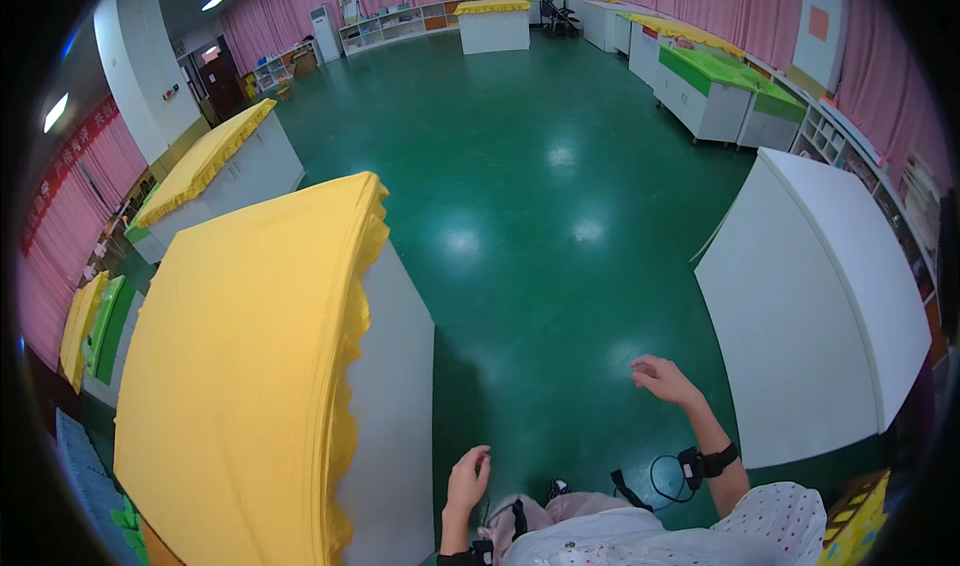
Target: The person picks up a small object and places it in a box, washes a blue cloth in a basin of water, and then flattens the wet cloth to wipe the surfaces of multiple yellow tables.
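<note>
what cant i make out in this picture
In the head view:
Palms of the bare left hand and bare right hand: turned away.
Surface under the yellow ruffled cloth: hidden by the cloth.
Black band on the left forearm: cut off by the lower edge.
Contents of the long white far shelves: too small.

Yellow-draped surface [250, 316]: near end cut off by the lower edge. Left hand [466, 478]: fingers [478, 455] overlap, so I cannot count them; its forearm [456, 531] is also clipped below. Far shelf [398, 28]: contents too small to identify on my feed. Yellow patterned object [862, 518], lower right: clipped, kind unclear. Shoe [558, 487]: all but its tip hidden.
</note>
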